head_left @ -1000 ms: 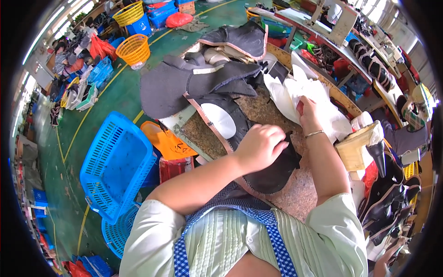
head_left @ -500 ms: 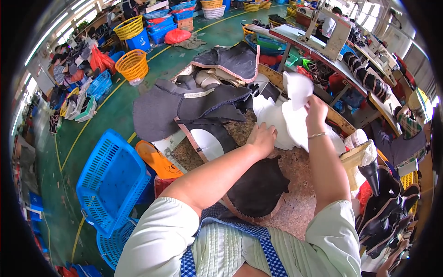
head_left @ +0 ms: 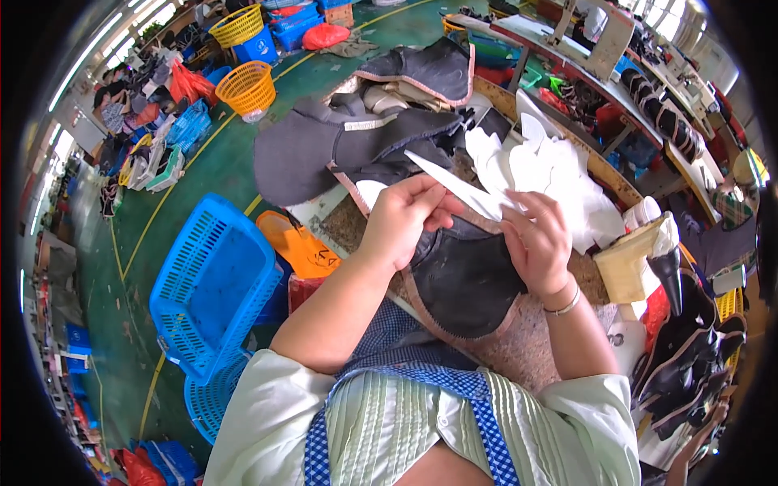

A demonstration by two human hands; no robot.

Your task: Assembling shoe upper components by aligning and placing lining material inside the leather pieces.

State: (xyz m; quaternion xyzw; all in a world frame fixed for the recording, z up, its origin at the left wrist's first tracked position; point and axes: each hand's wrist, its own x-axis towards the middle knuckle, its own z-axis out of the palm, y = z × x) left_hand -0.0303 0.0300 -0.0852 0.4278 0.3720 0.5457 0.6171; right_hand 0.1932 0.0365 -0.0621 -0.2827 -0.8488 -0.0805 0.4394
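Between my hands a thin white cut sheet piece (head_left: 455, 185) is held up, seen nearly edge-on. My left hand (head_left: 403, 220) pinches it near its left part, and the fingers of my right hand (head_left: 538, 240) close on its right end. Below them a black shoe-upper piece (head_left: 466, 283) with a stitched pinkish edge lies on the worktable (head_left: 531, 348). Just beyond my right hand is a loose pile of similar white pieces (head_left: 551, 174). Dark grey upper pieces (head_left: 296, 158) lie beyond my left hand, stacked partly over one another.
A blue plastic basket (head_left: 212, 283) stands left of the table, beside an orange piece (head_left: 296, 243). A pale block-shaped container (head_left: 620, 271) and a white roll (head_left: 642, 212) sit at the table's right edge. Black uppers (head_left: 681, 364) are heaped at right. A yellow basket (head_left: 246, 87) stands on the floor.
My right hand has brought a white piece from the pile toward me, and my left hand has come off the pile to hold it too. The view has shifted slightly.
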